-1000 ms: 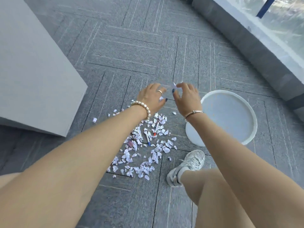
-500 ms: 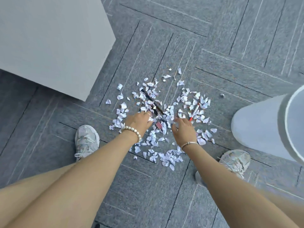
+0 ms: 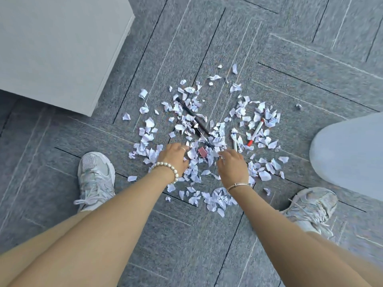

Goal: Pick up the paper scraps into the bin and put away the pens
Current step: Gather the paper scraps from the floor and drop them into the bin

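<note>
Several white paper scraps (image 3: 215, 200) lie scattered on the grey carpet in front of me. Among them are a black pen (image 3: 195, 119), a white pen with red ends (image 3: 256, 131), another white pen (image 3: 234, 141) and a small pink object (image 3: 202, 152). My left hand (image 3: 173, 159), with a pearl bracelet, rests fingers down on the scraps at the pile's near left. My right hand (image 3: 232, 166) presses down on scraps just right of it. Whether either hand holds scraps is hidden under the fingers. The white bin (image 3: 350, 154) stands at the right edge.
A grey box-like piece of furniture (image 3: 58, 48) fills the upper left. My two white sneakers, the left shoe (image 3: 96, 179) and the right shoe (image 3: 310, 206), flank the pile. Bare carpet (image 3: 290, 38) stretches beyond the scraps.
A second ago both hands were raised beside the bin's open top. They have come down onto the scrap pile, and my view has tilted down and left, leaving only the bin's side visible.
</note>
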Motion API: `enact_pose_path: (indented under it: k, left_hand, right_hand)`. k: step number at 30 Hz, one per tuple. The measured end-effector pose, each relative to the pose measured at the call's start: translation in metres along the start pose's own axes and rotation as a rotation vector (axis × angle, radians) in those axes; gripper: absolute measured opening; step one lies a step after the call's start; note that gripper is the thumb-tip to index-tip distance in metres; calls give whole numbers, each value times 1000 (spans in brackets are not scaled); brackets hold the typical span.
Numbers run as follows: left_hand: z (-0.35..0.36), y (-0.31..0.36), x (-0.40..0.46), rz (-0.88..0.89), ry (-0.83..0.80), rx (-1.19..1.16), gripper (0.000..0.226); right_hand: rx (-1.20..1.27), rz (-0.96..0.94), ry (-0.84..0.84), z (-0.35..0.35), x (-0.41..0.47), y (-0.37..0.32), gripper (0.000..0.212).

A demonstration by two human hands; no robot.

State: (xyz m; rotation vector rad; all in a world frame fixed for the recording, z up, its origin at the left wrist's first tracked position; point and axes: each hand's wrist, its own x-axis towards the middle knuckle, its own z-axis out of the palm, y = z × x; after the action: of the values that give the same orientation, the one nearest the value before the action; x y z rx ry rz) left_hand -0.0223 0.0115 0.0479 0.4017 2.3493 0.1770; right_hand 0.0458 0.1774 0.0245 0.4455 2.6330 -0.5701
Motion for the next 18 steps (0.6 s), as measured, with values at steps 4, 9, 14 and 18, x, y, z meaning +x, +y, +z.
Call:
enact_pose_path:
  k: [4,9,14,18]
  left_hand:
    - [-12,-16,15,136,-12,171,42]
    - [-26,-29,32,187,79,243,43]
    - [-9,-36,40,247,150,275,52]
    - [8,-43,53,289,191,269,56]
  right_hand:
    - [29,20,58,-1,9,-1,20]
    - [-18,-1,95,-8,35,-12,17]
    - [-95,-172,192,5,43,-7,17]
    - [-123,-126,269,24,38,2,29]
